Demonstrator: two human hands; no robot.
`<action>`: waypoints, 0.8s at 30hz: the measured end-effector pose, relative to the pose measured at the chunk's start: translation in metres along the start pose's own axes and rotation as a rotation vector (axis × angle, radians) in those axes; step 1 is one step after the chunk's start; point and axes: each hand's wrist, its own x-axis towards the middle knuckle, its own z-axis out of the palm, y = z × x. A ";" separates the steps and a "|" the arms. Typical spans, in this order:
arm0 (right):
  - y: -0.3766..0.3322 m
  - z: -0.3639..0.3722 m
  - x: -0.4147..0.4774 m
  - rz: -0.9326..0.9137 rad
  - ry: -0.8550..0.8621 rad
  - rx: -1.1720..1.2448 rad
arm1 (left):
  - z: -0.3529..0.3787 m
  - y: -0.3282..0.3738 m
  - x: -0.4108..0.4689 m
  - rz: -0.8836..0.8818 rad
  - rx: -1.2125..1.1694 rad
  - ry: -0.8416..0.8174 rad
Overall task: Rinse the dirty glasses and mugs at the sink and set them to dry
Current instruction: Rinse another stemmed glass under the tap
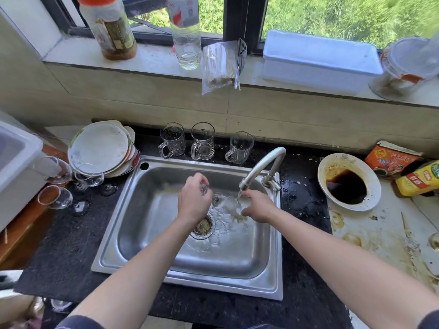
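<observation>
Over the steel sink [133, 236] I hold a clear wine glass [225, 202] sideways under the running faucet [259, 169]. My left hand [193, 201] grips its stem and foot. My right hand [257, 206] grips the bowl, and water runs onto it. Three glass mugs [172, 140] [203, 141] [238, 148] stand upright behind the sink. Three wine glasses [55, 197] [89, 178] [57, 169] lie or lean on the dark counter left of the sink.
A stack of dirty plates [99, 148] leans at the back left. A bowl of dark sauce [348, 185] sits right of the sink beside a yellow packet [418, 180]. Bottles [109, 27] and a white box [320, 58] stand on the windowsill. A white container [16, 162] is far left.
</observation>
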 end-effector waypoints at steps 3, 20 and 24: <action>0.002 0.000 -0.001 -0.011 0.021 -0.056 | -0.005 0.010 0.000 0.145 0.136 0.024; -0.004 -0.014 -0.029 -0.133 0.081 0.375 | 0.058 -0.054 0.006 -1.040 -0.929 -0.595; 0.000 -0.024 -0.032 -0.164 0.011 0.241 | 0.060 -0.053 0.006 -1.093 -0.946 -0.651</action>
